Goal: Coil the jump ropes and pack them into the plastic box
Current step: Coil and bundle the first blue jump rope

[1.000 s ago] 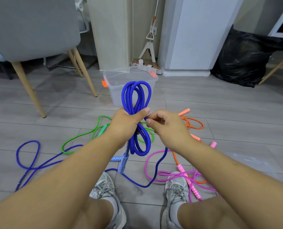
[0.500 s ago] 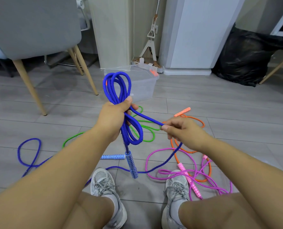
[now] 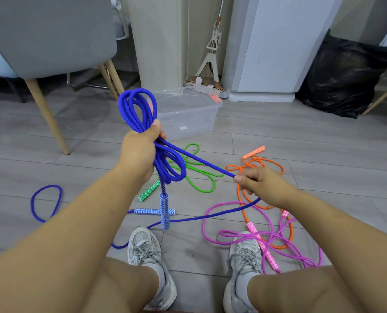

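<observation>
— What's the room like?
— Grey plank floor, a grey chair at ten o'clock, a mop at twelve, a black bag at two.

— And the ropes?
— Four. The left hand grips the coiled blue rope, one handle dangling; the right hand pinches its free strand taut. Green rope, orange rope and pink rope lie loose between the shoes and the box.

— The box?
— One clear plastic box at twelve, open, partly behind the blue loops.
</observation>
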{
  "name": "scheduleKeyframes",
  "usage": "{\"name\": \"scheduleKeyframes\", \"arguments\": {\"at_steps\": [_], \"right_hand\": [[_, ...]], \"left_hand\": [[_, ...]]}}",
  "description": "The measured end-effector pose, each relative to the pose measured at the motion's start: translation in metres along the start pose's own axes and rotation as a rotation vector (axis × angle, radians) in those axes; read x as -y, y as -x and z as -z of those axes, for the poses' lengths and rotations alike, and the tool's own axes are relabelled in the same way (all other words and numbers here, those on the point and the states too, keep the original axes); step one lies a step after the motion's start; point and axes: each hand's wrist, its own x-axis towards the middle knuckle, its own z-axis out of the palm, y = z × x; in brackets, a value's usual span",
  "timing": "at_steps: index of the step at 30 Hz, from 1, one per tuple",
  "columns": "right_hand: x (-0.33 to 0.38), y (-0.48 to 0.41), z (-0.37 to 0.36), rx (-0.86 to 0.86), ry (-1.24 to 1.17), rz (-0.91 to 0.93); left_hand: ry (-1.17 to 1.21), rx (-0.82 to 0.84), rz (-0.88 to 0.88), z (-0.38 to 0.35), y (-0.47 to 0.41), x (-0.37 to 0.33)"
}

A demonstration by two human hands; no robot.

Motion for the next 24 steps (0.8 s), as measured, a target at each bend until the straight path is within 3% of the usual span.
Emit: {"name": "scheduleKeyframes", "arguments": {"at_steps": [5, 13, 19, 24], "right_hand": [[-0.006, 0.002, 0.011, -0.093, 0.063, -0.031], [-0.006, 0.004, 0.035, -0.417, 0.139, -0.120], [-0.010, 0.011, 0.042, -0.415, 0.122, -0.137], [0.027, 0.012, 0.035, -0.337, 0.083, 0.060]], "left_hand": [[0.026, 0.006, -0.011, 0.004, -0.003, 0.000], [-0.024, -0.020, -0.051, 0.003, -0.005, 0.000], [-0.137, -0.023, -0.064, 0.008, -0.007, 0.004], [-0.329, 0.020, -0.084, 0.004, -0.003, 0.010]]}}
